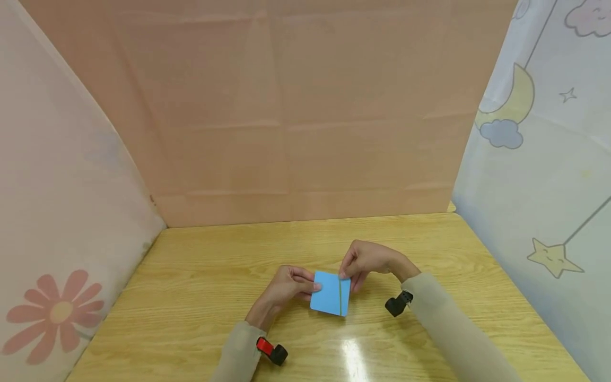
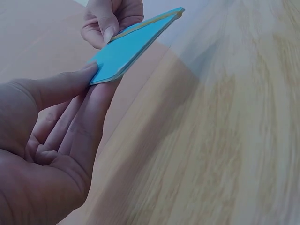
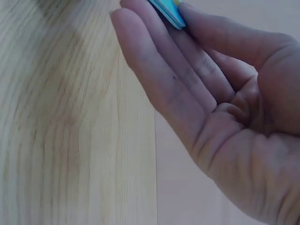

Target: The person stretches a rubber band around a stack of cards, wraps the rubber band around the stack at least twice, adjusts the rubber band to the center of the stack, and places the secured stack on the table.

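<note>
A thin, light blue square stack of cards (image 1: 326, 295) is held above the table between both hands. A tan rubber band (image 1: 341, 298) runs across it near its right edge. My left hand (image 1: 286, 285) pinches the left edge, thumb on top and fingers beneath. At the upper right corner my right hand (image 1: 369, 259) pinches the stack, its thumb right at the band. Layered edges of the blue stack (image 2: 123, 58) show in the left wrist view, where it tilts. Only a corner of the stack (image 3: 169, 13) appears in the right wrist view.
The wood-grain table (image 1: 200, 297) extends around both hands. A plain peach cloth (image 1: 286, 132) hangs behind it, with patterned cloths (image 1: 515, 201) at the sides. Black cameras are strapped to both sleeved wrists.
</note>
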`<move>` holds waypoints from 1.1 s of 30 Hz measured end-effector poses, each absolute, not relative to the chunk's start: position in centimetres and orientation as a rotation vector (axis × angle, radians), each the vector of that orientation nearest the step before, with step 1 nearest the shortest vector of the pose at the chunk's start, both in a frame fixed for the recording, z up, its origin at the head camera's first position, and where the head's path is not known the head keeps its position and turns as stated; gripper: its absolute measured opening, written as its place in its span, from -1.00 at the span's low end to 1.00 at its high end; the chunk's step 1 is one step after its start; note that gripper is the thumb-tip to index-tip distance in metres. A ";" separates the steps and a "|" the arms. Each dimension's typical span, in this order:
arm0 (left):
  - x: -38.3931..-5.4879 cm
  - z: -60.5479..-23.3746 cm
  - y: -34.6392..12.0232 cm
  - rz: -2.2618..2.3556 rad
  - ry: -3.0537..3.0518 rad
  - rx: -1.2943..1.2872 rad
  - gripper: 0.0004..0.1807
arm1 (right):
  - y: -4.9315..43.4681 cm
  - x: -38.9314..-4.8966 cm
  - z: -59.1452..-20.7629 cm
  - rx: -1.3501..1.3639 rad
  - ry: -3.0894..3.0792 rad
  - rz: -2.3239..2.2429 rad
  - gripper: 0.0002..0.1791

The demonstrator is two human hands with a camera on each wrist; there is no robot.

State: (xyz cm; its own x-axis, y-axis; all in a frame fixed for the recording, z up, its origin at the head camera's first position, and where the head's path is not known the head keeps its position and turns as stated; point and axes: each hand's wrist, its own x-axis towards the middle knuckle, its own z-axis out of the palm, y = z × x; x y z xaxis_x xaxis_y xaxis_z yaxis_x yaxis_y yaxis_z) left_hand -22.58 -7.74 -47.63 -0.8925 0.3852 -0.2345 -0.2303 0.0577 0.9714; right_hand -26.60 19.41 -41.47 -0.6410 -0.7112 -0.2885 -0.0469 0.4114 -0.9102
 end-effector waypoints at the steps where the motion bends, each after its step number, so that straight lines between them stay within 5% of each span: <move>1: -22.6 -47.6 -7.8 1.891 1.904 0.154 -0.80 | 19.3 -26.5 -41.5 -0.663 1.992 -1.258 -0.86; 33: -22.4 -47.2 -7.5 1.900 1.874 0.187 -0.86 | 17.6 -25.9 -41.7 -0.530 2.082 -1.316 -0.84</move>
State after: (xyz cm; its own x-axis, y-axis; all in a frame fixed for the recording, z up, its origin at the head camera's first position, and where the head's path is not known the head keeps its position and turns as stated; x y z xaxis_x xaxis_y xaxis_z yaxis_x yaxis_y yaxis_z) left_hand -22.44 -7.53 -47.19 -0.8840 0.4120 -0.2209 -0.2267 0.0354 0.9733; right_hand -25.90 17.55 -41.69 -0.7325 -0.6195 -0.2823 -0.0107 0.4251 -0.9051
